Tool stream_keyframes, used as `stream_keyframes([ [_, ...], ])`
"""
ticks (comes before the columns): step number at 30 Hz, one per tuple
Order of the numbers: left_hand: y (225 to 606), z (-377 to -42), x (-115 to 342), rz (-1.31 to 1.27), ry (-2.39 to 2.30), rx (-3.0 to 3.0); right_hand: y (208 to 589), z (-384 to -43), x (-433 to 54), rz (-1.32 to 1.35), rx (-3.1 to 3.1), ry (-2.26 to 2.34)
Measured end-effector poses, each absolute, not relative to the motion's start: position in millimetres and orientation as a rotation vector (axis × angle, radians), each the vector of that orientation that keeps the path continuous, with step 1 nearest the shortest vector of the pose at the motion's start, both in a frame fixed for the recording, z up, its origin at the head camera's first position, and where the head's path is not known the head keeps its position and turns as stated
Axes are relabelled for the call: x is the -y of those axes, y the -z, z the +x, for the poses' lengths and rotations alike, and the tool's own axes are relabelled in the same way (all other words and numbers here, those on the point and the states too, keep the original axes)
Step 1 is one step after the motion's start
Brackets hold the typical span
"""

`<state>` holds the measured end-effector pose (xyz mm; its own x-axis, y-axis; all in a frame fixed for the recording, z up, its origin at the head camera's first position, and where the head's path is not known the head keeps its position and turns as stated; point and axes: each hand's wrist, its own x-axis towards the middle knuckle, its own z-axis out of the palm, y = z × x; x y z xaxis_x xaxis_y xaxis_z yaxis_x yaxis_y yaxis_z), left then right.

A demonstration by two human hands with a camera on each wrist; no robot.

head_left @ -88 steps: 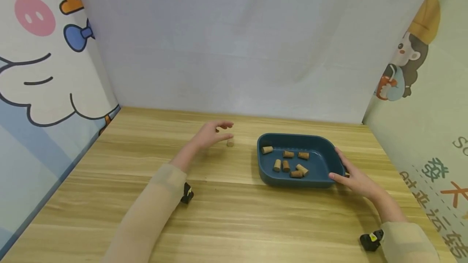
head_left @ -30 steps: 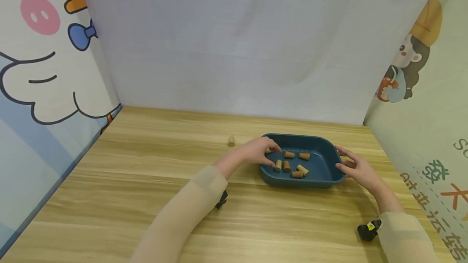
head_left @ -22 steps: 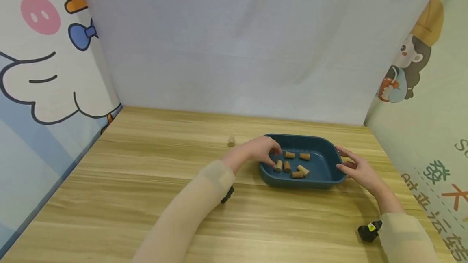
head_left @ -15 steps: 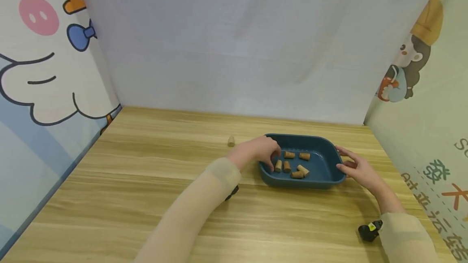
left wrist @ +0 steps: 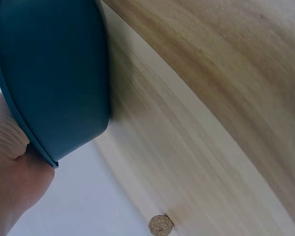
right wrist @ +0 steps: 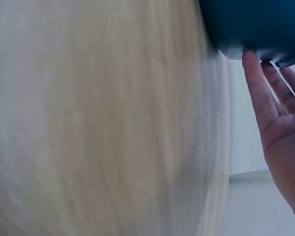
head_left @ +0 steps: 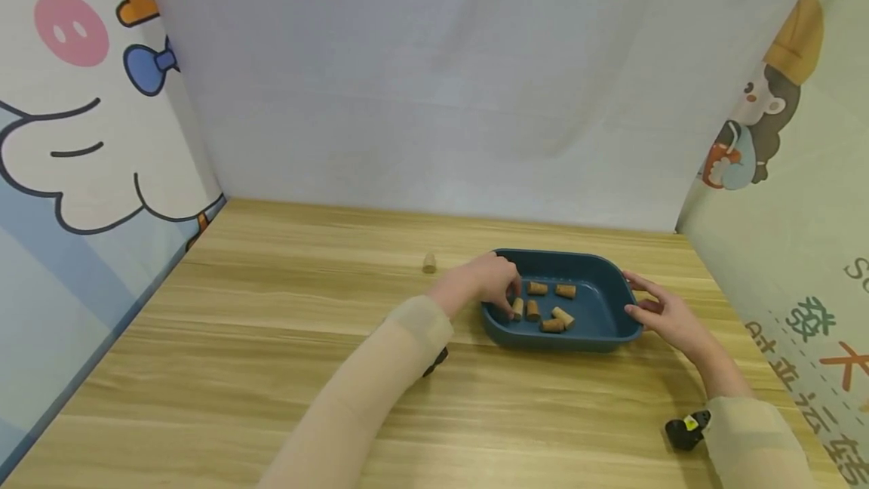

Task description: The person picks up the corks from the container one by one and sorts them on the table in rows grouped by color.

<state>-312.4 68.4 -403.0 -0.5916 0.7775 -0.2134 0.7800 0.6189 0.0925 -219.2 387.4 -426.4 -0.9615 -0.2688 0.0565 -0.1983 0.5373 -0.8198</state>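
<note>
My left hand (head_left: 487,278) reaches over the left rim of a dark blue oval-cornered tray (head_left: 604,308). Its thumb tip is beside a light cork (head_left: 518,309); whether it pinches this cork or another is hidden by the fingers. Several more tapered corks lie in the tray, among them a brown cork (head_left: 532,311) and a pale tilted cork (head_left: 563,315). The cork at the left wall is covered by my left hand. At the tray's right end my right hand (head_left: 665,315) touches the outer wall with straight, spread fingers, as the right wrist view shows too.
One loose cork (head_left: 429,263) stands on the wooden table (head_left: 305,270), left of the tray. A pale cloth (head_left: 434,81) hangs along the back edge. Printed cloths (head_left: 102,134) enclose both sides.
From above the loose cork, my left hand has moved right into the tray, then slightly lower among the corks. The loose cork stays on the table. My right hand keeps to the tray's end.
</note>
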Motion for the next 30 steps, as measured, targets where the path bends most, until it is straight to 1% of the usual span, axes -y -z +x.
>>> stream_keyframes([
  [5, 404, -312, -69, 1.271, 0.060, -2.630, 426, -219, -388, -0.411, -2.684, 1.432],
  [9, 405, -313, -68, 1.291, 0.009, -2.629, 428, -220, -388, -0.409, -2.689, 1.432],
  [20, 412, -317, -56, 1.484, -0.301, -2.661, 430, -219, -386, -0.406, -2.705, 1.417],
  [30, 402, -315, -36, 1.467, -0.635, -2.659, 431, -219, -387, -0.411, -2.733, 1.414],
])
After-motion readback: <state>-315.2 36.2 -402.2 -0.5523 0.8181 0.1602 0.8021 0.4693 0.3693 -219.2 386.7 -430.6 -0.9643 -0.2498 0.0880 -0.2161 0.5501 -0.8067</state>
